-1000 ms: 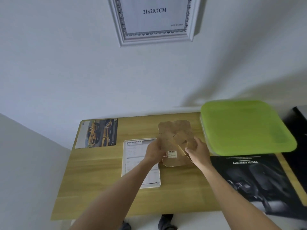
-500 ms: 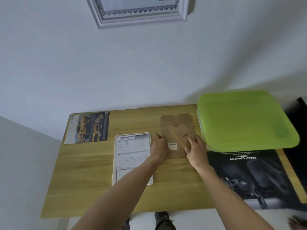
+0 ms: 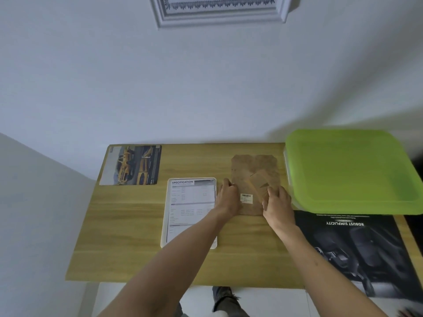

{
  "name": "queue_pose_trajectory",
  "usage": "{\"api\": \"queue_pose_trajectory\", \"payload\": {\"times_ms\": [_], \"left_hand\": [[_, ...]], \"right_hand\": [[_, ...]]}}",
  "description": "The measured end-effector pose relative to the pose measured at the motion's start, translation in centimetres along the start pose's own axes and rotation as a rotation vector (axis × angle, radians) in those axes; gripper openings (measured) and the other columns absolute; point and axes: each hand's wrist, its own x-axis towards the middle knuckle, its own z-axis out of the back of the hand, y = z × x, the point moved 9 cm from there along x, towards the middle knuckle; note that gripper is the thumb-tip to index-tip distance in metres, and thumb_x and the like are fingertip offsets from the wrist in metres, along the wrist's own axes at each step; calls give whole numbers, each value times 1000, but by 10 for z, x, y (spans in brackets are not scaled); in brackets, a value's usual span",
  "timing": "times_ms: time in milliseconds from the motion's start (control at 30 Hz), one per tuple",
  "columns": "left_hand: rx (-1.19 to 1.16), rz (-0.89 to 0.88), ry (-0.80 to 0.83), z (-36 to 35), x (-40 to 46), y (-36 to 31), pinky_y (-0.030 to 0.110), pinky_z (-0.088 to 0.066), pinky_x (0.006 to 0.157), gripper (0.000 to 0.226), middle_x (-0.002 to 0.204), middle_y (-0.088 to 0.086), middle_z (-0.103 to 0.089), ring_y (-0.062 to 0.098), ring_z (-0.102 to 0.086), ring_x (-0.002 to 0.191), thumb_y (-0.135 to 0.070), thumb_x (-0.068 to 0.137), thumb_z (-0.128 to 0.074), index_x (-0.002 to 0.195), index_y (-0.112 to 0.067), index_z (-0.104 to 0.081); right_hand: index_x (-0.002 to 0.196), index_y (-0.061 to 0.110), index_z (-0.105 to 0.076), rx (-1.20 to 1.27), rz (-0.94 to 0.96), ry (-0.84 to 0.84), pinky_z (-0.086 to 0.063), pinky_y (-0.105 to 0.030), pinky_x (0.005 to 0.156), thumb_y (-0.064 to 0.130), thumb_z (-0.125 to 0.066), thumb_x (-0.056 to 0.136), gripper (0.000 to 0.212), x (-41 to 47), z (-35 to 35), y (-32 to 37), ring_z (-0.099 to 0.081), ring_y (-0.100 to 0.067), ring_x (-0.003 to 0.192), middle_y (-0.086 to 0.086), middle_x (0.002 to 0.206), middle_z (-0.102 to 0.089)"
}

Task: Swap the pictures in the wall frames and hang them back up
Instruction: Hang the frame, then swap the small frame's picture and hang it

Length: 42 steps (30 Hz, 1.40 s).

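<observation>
Your left hand [image 3: 226,199] and right hand [image 3: 278,205] both rest on the brown frame back [image 3: 254,179], which lies flat on the tabletop [image 3: 128,225]. Your left fingers curl over its left edge; your right fingers press down on its lower right part, so neither hand is closed around it. Just left of it lies a specification sheet [image 3: 191,202]; a car picture [image 3: 131,165] sits at the far left corner. A white frame [image 3: 219,10] hangs on the wall above.
</observation>
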Motion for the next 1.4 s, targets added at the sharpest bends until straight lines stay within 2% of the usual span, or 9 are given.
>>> {"api": "queue_pose_trajectory", "payload": {"times_ms": [167, 400, 533, 767, 1000, 1133, 1267, 1333, 1400], "left_hand": [[-148, -89, -79, 37, -22, 22, 41, -51, 91, 57, 125, 7, -48, 26, -57, 105, -14, 88, -61, 142, -17, -45], [-145, 129, -277, 94, -68, 128, 42, -52, 87, 41, 129, 3, -50, 24, -57, 110, -20, 90, -64, 130, -15, -57], [8, 279, -237, 105, -95, 170, 36, -46, 78, 28, 121, 3, -47, 23, -49, 112, -30, 88, -66, 110, -14, -61], [31, 302, -138, 89, -109, 194, 37, -46, 82, 27, 118, 3, -50, 24, -50, 112, -30, 86, -66, 107, -13, -62], [-150, 413, -182, 80, -112, 195, 36, -48, 73, 26, 113, 4, -51, 26, -57, 99, -28, 82, -73, 97, -10, -62], [-340, 529, -220, 75, -115, 205, 32, -45, 69, 24, 116, 6, -58, 23, -57, 92, -18, 81, -73, 101, -10, -64], [-399, 529, -290, 83, -116, 207, 30, -44, 74, 30, 120, 4, -59, 24, -60, 100, -16, 84, -70, 112, -14, -64], [-368, 494, -311, 88, -117, 204, 29, -42, 75, 29, 120, 3, -59, 23, -60, 102, -17, 85, -68, 113, -15, -64], [-344, 463, -334, 92, -117, 202, 29, -41, 74, 26, 119, 2, -57, 23, -59, 102, -19, 85, -68, 111, -15, -66]], "right_hand": [[129, 5, -56, -176, 179, -199, -53, -43, 91, 14, -73, 84, 49, -19, 21, 42, -57, -37, 111, -20, 126, -57], [125, 20, -63, -8, 393, -66, -56, -39, 74, 24, -59, 94, 31, -61, -2, 140, -65, -26, 103, -7, 124, -60], [124, 15, -60, -92, 299, 25, -53, -36, 77, 28, -50, 99, 30, -71, -24, 163, -61, -25, 105, -6, 122, -57], [121, 11, -61, -189, 161, 65, -49, -34, 78, 25, -45, 100, 30, -76, -43, 168, -60, -25, 105, -8, 119, -55], [136, 10, -46, 57, -32, 113, -48, -35, 86, 25, -51, 98, 41, -88, -65, 169, -45, -27, 125, -10, 139, -43], [120, 12, -54, 148, -88, 141, -47, -34, 82, 27, -51, 97, 27, -88, -69, 164, -44, -26, 127, -10, 140, -42], [95, 15, -52, 166, -80, 147, -48, -31, 79, 22, -49, 95, 8, -82, -69, 157, -49, -24, 120, -11, 133, -51], [115, 14, -59, 167, -61, 143, -47, -32, 88, 21, -49, 96, 23, -82, -69, 156, -45, -23, 128, -10, 139, -48], [135, 11, -53, 173, -51, 122, -45, -33, 98, 22, -51, 97, 39, -82, -68, 156, -42, -23, 133, -10, 144, -44]]}}
